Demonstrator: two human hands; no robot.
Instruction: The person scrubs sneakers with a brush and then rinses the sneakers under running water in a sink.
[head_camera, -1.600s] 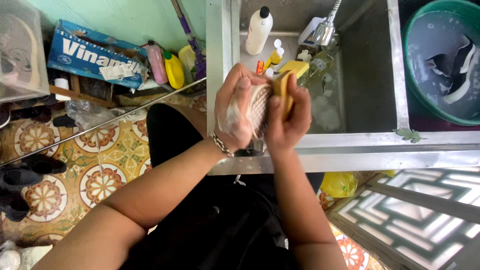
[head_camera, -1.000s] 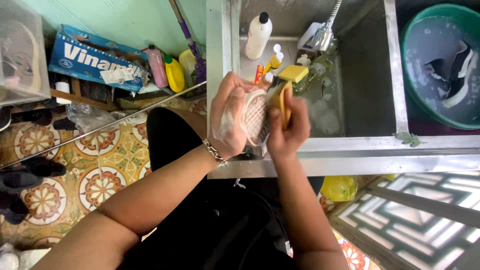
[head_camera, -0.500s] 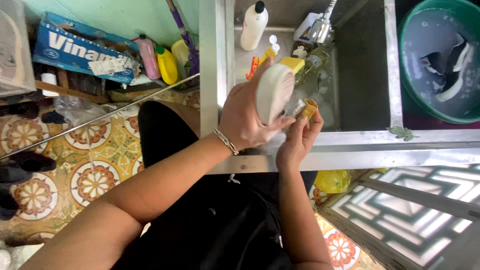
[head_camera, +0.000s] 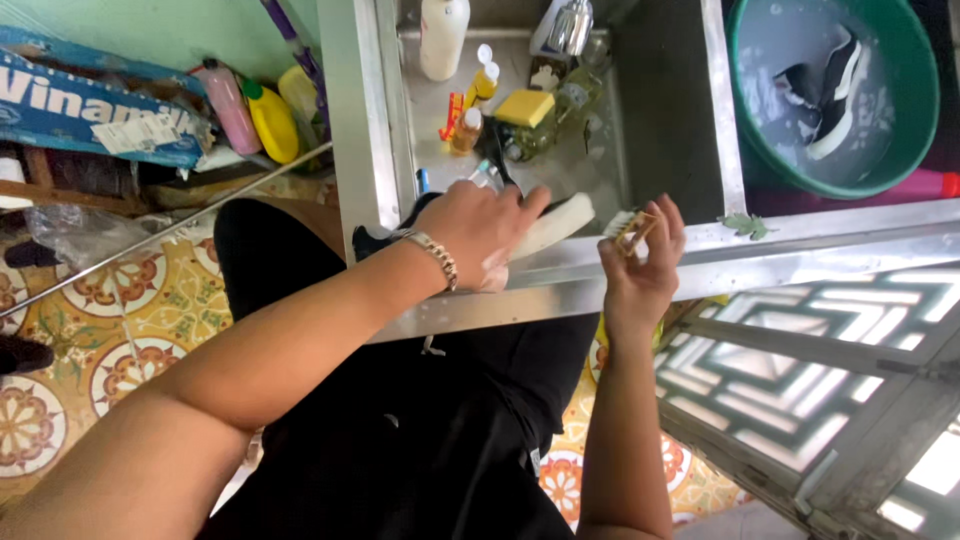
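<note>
My left hand (head_camera: 480, 228), with a metal bracelet on the wrist, grips a shoe with a white sole (head_camera: 556, 222) and a dark upper, held low over the front edge of the steel sink (head_camera: 660, 130). My right hand (head_camera: 645, 262) is just to the right of the shoe. It holds a small scrubbing brush (head_camera: 628, 226) with a yellowish handle and pale bristles. The brush is a little apart from the sole.
In the sink stand a white bottle (head_camera: 443, 35), small yellow bottles (head_camera: 482, 82) and a yellow sponge (head_camera: 527, 107) near the tap (head_camera: 572, 25). A green basin (head_camera: 905, 100) at the right holds water and another dark shoe (head_camera: 825, 95). Left: cleaning bottles (head_camera: 268, 120), blue carton (head_camera: 90, 100), patterned floor tiles.
My left hand has lowered the shoe from in front of me to the sink's front edge and turned it sideways. My right hand has drawn the brush off the sole to the right.
</note>
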